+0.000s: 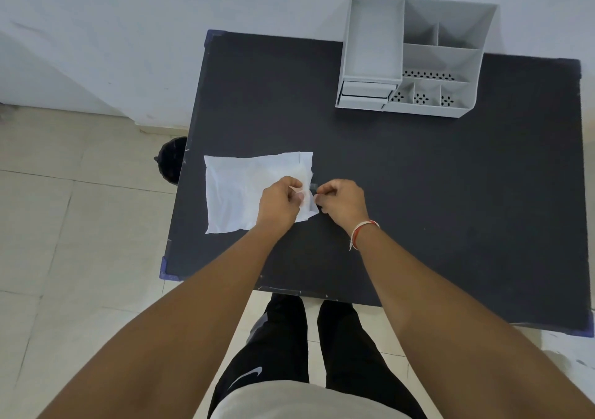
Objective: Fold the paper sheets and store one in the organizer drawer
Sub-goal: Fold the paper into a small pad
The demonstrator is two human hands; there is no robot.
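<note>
White paper sheet point(244, 190) flat, well short of organizer point(415, 61). Left hand point(278, 201), right hand point(341, 201) pinch its organizer-side edge; fold starting. Next: carry edge across, crease.

Swoosh logo on black trousers point(248, 376); no text.

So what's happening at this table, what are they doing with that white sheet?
A person is working a thin white paper sheet on a black table. Both hands are at its right edge: the left hand pinches the sheet, and the right hand pinches at the same edge with curled fingers. The sheet looks crumpled and lies mostly flat. The grey organizer stands at the far side, its small drawers closed.
</note>
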